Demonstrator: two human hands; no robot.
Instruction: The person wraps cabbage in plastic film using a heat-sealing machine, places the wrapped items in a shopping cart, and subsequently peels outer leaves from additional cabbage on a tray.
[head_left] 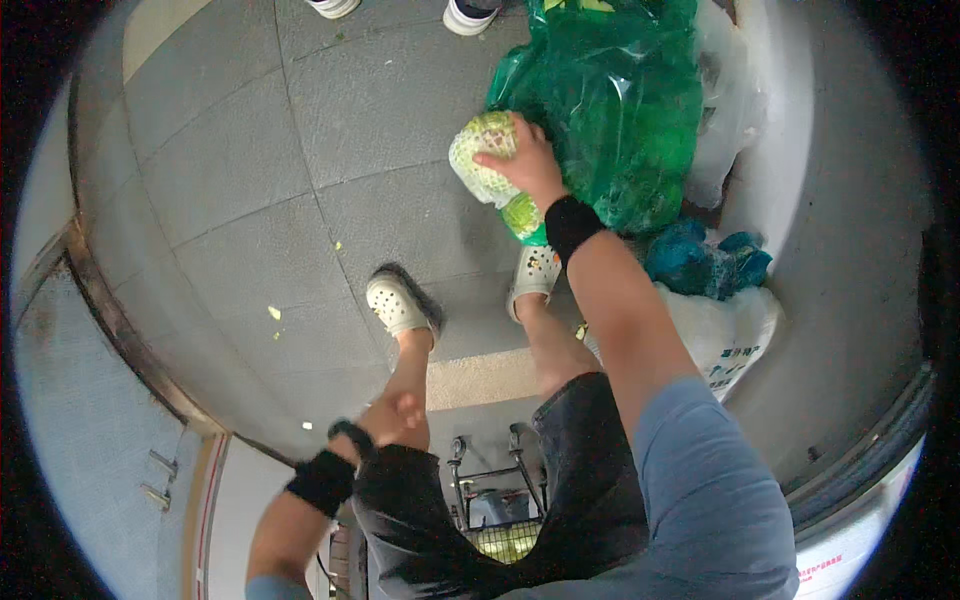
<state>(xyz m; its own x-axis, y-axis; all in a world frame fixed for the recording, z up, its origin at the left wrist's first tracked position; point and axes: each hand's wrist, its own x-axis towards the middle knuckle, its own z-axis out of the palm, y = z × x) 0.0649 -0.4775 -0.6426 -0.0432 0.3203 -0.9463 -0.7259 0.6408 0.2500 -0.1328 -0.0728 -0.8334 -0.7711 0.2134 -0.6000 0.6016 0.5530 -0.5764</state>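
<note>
My right hand [524, 165] grips a pale green head of cabbage [482, 140] that appears wrapped in white netting. It is beside a big green plastic bag [625, 120]. Just below it a second netted green piece [521, 214] shows at the bag's near edge, partly behind my wrist. Over by my left knee is my left hand [395, 418], blurred, with its fingers not clear enough to read; no thing is seen in it. Both wrists wear black bands.
Right of the green bag are a clear plastic bag [725, 110], a blue bag [705, 262] and a white sack [735, 330] along the wall. Behind my legs stands a wire basket [508, 540] with pale green contents. Another person's shoes [468, 17] are at the top. Leaf scraps [274, 312] dot the tiles.
</note>
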